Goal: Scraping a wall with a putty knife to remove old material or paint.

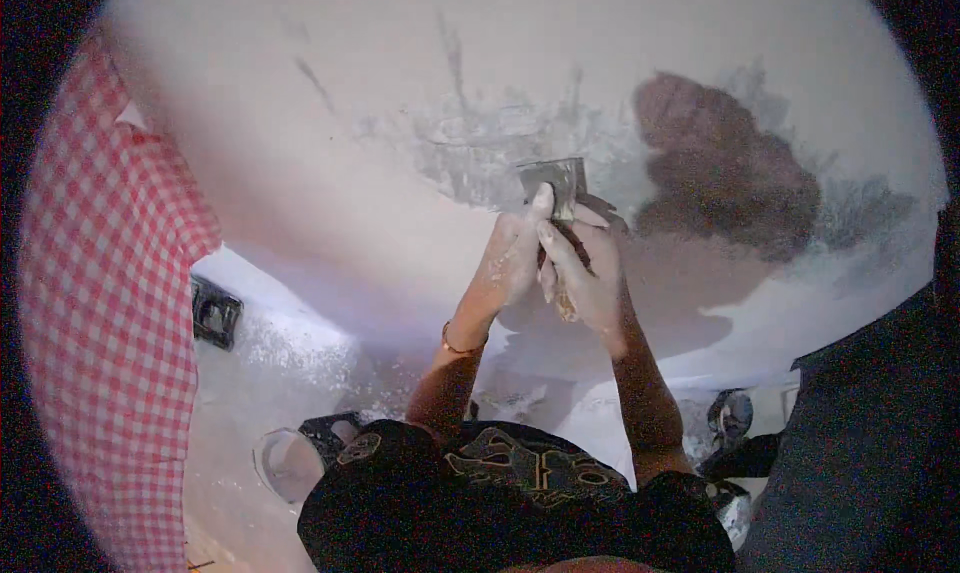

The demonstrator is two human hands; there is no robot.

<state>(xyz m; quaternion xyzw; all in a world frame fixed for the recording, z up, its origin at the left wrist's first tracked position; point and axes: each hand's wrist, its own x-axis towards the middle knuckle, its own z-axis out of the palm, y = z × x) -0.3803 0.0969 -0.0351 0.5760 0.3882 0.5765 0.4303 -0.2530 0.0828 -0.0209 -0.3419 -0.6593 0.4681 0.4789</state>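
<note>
A putty knife (pixel 566 176) with a grey, square metal blade is held up against a large pale, curved surface (pixel 340 163) smeared with grey plaster. My left hand (pixel 518 253), dusted white and with a band on the wrist, has its thumb on the blade. My right hand (pixel 590 273), also powdery, is wrapped round the knife just below it, the two hands touching. The lower part of the knife is mostly hidden by my fingers. A broad dark shadow falls on the surface to the right of the blade.
Red-and-white checked fabric (pixel 100 323), apparently someone's clothing, fills the left side. Dark fabric (pixel 850 443) stands at the right. Below lie a dusty pale floor (pixel 235 423), a black object (pixel 213 311), a white bucket (pixel 285 463) and dark objects (pixel 730 418) I cannot make out.
</note>
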